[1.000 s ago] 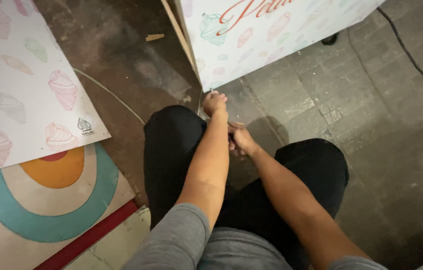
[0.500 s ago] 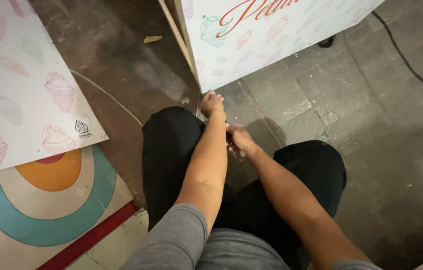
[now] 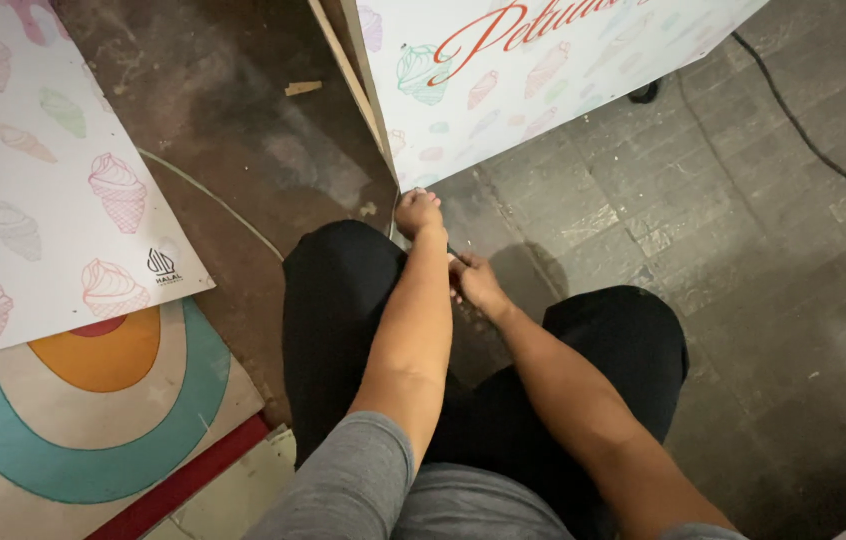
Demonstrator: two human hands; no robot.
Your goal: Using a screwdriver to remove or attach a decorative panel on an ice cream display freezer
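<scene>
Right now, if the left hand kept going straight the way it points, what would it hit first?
Most likely the bottom corner of the upright printed panel. The left hand already sits just below that corner, though whether it touches is hard to tell.

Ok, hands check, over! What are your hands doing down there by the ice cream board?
Left hand at the bottom corner of the upright printed panel. Right hand just below, grip unclear. Knees close beneath, black cable off to the side.

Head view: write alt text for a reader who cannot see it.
A crouching person's left hand touches the bottom corner of an upright white panel printed with ice creams, the right hand just beside it. Black trousers fill the middle; another printed board lies on the floor at left.
</scene>
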